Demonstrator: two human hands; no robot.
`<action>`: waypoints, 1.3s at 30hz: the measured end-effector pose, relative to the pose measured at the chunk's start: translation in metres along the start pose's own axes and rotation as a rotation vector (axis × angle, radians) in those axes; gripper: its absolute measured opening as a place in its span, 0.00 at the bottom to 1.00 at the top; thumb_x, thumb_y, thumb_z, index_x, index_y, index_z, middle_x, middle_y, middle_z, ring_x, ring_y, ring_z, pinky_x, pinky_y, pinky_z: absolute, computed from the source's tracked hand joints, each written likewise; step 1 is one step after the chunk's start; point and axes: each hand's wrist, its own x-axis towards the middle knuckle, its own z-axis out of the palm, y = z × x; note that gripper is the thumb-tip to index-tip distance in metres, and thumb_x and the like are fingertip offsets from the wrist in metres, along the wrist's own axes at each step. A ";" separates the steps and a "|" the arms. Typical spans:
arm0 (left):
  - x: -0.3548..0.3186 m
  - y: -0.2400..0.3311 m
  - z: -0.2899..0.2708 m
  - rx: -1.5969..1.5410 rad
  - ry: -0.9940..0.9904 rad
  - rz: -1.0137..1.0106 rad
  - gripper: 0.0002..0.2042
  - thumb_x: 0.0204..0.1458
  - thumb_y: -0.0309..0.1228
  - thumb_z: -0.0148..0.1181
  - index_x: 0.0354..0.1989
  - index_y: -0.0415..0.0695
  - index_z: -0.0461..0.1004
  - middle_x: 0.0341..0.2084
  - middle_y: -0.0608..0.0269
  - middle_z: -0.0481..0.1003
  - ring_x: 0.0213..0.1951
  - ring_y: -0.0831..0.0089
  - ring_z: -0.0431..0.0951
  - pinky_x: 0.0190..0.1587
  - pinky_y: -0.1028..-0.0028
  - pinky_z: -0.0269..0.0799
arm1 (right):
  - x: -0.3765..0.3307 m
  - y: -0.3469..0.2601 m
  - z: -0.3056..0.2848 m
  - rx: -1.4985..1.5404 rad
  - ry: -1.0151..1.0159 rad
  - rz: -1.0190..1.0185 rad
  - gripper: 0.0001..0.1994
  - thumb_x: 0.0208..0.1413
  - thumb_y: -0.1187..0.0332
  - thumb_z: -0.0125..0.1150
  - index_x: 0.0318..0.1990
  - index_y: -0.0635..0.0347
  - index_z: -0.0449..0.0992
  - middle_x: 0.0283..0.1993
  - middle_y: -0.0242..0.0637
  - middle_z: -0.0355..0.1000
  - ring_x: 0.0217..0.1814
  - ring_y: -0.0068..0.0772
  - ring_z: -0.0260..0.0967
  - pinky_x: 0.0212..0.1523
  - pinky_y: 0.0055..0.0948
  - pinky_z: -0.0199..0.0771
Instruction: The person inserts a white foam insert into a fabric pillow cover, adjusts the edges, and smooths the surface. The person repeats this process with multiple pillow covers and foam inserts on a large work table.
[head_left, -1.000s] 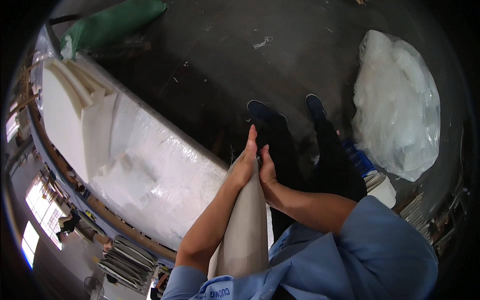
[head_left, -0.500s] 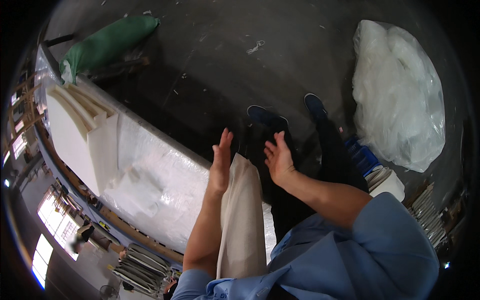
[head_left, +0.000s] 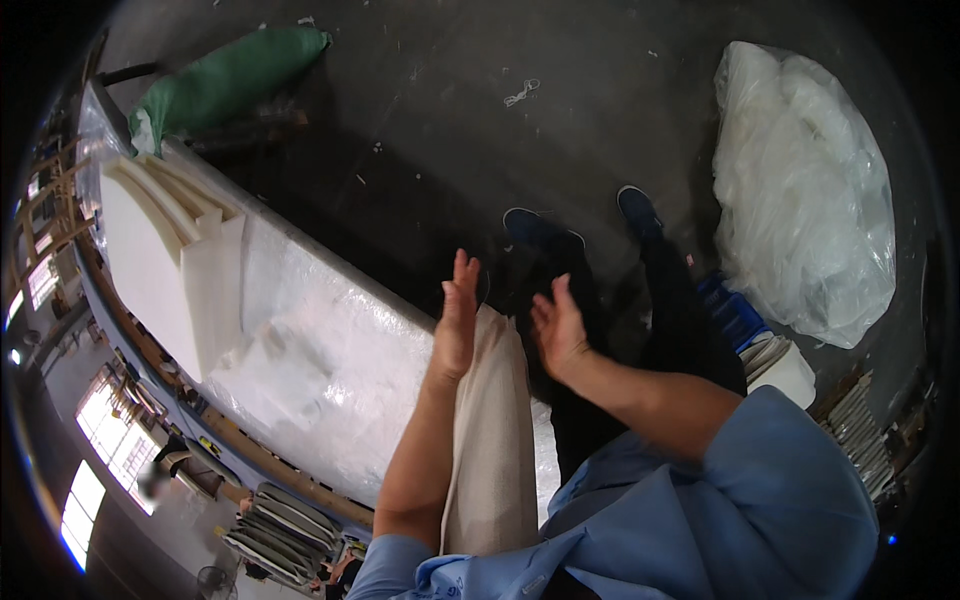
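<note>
A long beige fabric-covered cushion [head_left: 492, 440] stands on edge against the near side of the table, between my two forearms. My left hand [head_left: 458, 320] is held upright at the cushion's left far corner, fingers stretched out and palm facing inward. Whether that palm touches the fabric I cannot tell. Right of the cushion's far end, my right hand [head_left: 562, 328] hangs in the air with the thumb raised and fingers loosely spread. Nothing is in either hand.
The table [head_left: 375, 360] is wrapped in shiny clear film. Cream foam slabs [head_left: 165, 260] stand at its left, with a green sack [head_left: 225, 85] beyond. On the floor at right lie a large plastic bag of white filling [head_left: 800, 190] and a blue crate [head_left: 730, 315].
My left hand has shifted slightly right together with the cushion. The right hand has stayed nearly in place, its fingers a little more upright. The whole view has slid slightly right.
</note>
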 end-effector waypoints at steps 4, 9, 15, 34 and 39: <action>-0.008 0.000 -0.006 0.162 0.065 -0.078 0.40 0.70 0.64 0.27 0.81 0.51 0.35 0.81 0.51 0.38 0.81 0.61 0.32 0.78 0.58 0.20 | 0.009 -0.006 0.005 -0.058 0.044 -0.169 0.49 0.64 0.29 0.47 0.81 0.49 0.39 0.83 0.51 0.43 0.86 0.46 0.35 0.81 0.44 0.30; 0.010 -0.009 0.033 0.093 0.124 -0.042 0.37 0.72 0.59 0.33 0.82 0.53 0.36 0.80 0.49 0.39 0.81 0.61 0.34 0.78 0.59 0.21 | 0.013 0.069 0.008 -0.007 -0.054 -0.019 0.40 0.71 0.39 0.46 0.80 0.53 0.46 0.81 0.44 0.48 0.83 0.38 0.44 0.78 0.37 0.47; 0.004 -0.004 0.001 0.006 0.171 0.020 0.36 0.72 0.50 0.44 0.81 0.51 0.40 0.79 0.45 0.45 0.80 0.59 0.41 0.79 0.61 0.34 | 0.004 0.032 -0.014 -0.143 -0.075 -0.004 0.47 0.64 0.27 0.43 0.81 0.45 0.44 0.82 0.49 0.45 0.83 0.50 0.44 0.80 0.51 0.41; -0.002 0.008 -0.021 0.824 -0.085 -0.421 0.16 0.61 0.41 0.63 0.44 0.38 0.78 0.34 0.58 0.79 0.39 0.70 0.77 0.44 0.69 0.73 | 0.040 0.056 -0.017 -0.498 0.119 -0.033 0.21 0.69 0.49 0.58 0.44 0.60 0.82 0.43 0.39 0.79 0.51 0.35 0.75 0.55 0.34 0.70; 0.001 0.013 -0.013 0.861 -0.118 -0.530 0.18 0.66 0.43 0.56 0.47 0.39 0.80 0.35 0.56 0.80 0.40 0.68 0.78 0.45 0.68 0.73 | 0.045 0.054 0.008 -0.572 0.323 0.039 0.18 0.67 0.54 0.64 0.37 0.63 0.81 0.38 0.39 0.78 0.40 0.33 0.75 0.42 0.37 0.74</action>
